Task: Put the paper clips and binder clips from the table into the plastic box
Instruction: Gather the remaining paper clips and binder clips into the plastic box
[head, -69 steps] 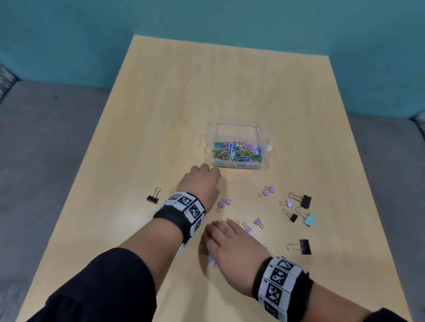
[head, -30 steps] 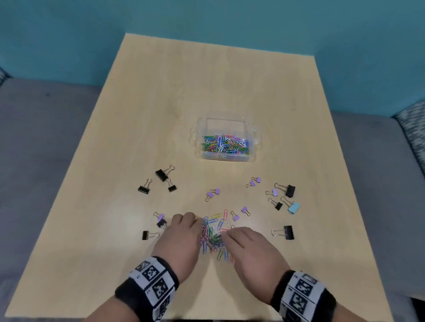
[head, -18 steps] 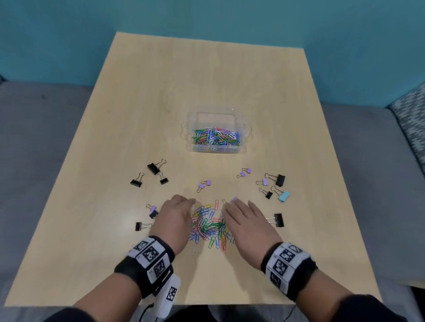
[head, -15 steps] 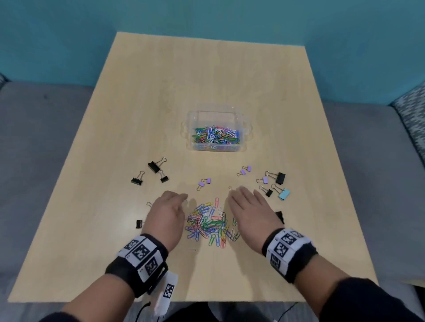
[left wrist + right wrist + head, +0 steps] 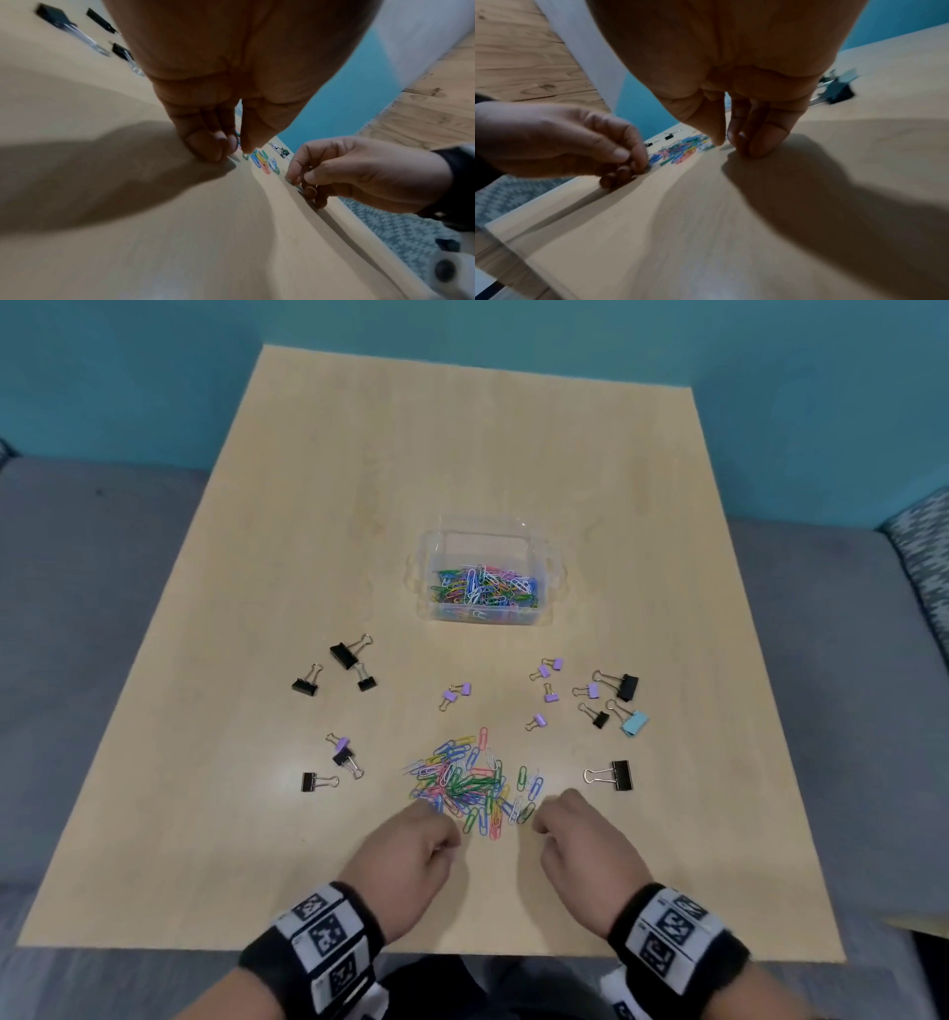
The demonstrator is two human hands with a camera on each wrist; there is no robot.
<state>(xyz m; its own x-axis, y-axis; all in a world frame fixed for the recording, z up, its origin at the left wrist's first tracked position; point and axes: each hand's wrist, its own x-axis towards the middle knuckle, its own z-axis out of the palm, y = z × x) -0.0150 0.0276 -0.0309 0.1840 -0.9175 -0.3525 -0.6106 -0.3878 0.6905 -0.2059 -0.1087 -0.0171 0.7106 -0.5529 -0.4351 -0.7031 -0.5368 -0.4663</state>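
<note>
Living room: wooden table [image 5: 308, 557] beside grey sofa [image 5: 92, 588].

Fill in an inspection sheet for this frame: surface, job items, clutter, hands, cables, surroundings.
Surface: light wooden table.
Job items: clear plastic box partly filled with coloured paper clips; loose paper clip pile near the front edge; binder clips scattered both sides, black group to the left, one blue clip to the right.
Clutter: nothing seen.
Hands: left hand and right hand curled at the pile's near edge, fingertips on the table; whether either holds a clip cannot be told.
Cables: nothing seen.
Surroundings: teal wall, grey seat.
</note>
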